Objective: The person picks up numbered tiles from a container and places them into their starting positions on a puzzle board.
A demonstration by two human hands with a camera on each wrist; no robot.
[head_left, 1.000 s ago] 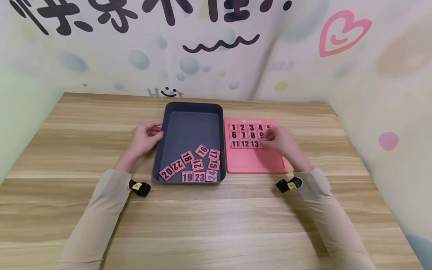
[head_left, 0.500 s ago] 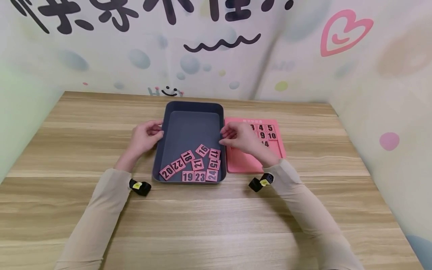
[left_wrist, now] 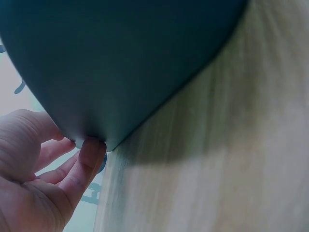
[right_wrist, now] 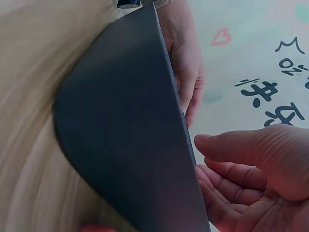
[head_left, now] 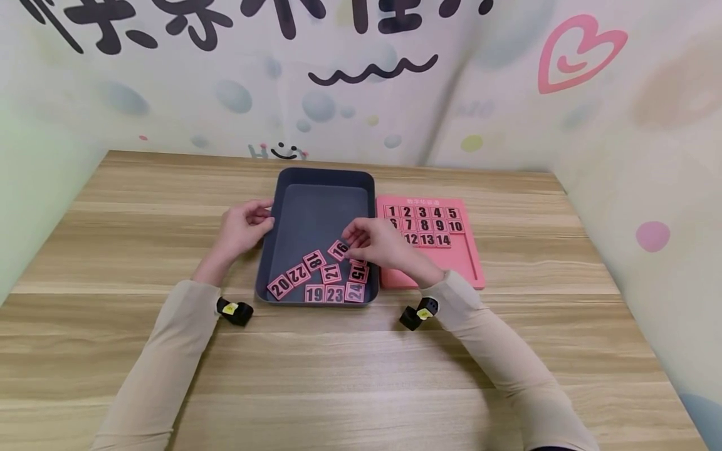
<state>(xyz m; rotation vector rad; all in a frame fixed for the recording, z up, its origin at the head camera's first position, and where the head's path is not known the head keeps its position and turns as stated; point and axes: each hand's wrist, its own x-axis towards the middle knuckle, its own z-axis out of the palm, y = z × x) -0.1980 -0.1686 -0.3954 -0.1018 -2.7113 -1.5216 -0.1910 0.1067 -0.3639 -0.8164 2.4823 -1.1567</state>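
Observation:
A dark grey tray holds several pink number tiles along its near side, among them tile 16 and tile 21. At the tray's left rim, my left hand grips the edge; in the left wrist view its fingertips meet the outer wall. My right hand reaches over the tray's right side, thumb and fingertips right by tile 16. It covers most of tile 17. In the right wrist view, a gap shows between its thumb and fingers, and the tray wall hides what lies beyond.
Right of the tray lies a pink number board with rows of tiles running up to tile 14; the right hand hides part of its left side. Both sit on a wooden table against a printed wall.
My right hand has moved left from the board into the tray, leaving tile 14 in the third row. The left hand has stayed at the tray's rim.

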